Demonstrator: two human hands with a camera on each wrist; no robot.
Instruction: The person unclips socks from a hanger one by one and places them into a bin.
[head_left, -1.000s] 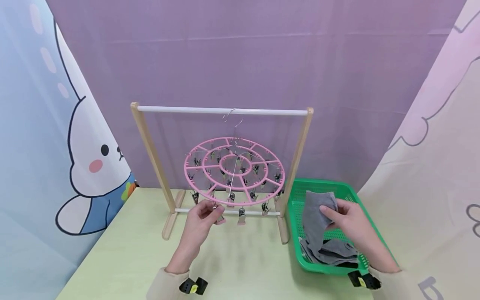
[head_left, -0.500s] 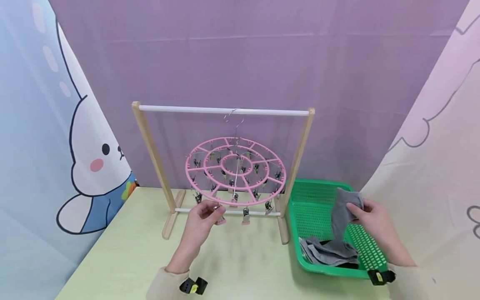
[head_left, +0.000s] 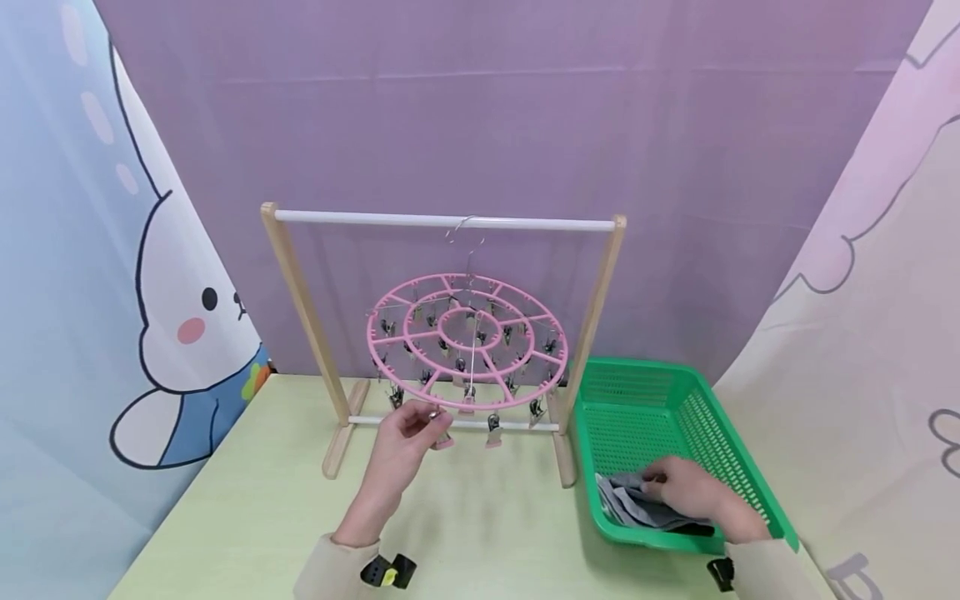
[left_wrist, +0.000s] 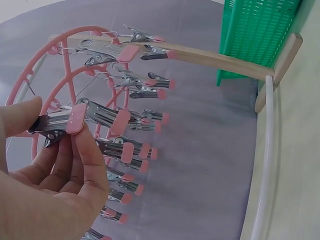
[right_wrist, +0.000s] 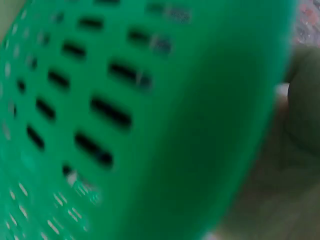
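My left hand (head_left: 405, 442) pinches a metal clip (left_wrist: 57, 120) with pink tips between thumb and fingers. The clip belongs to a round pink hanger (head_left: 397, 390), from which several more such clips hang. Over at the right, my right hand (head_left: 693, 492) is down in a green basket (head_left: 637, 367). Its curled thumb and fingers are at a grey sock (head_left: 633, 481) on a small pile of grey and dark cloth. The hand covers part of the pile. In the right wrist view, the basket's wall (right_wrist: 165, 125) hides what the fingers touch.
The hanger's metal hook rests on the white bar (head_left: 360, 219) of a wooden stand (head_left: 300, 292), close to the left of the basket. All stand on a pale green table (head_left: 247, 467). A purple curtain (head_left: 450, 108) hangs behind.
My right hand held the grey sock up over the basket, moved right with it, then came down to the pile. The left hand keeps its pinch on the clip; the hanger has shifted slightly.
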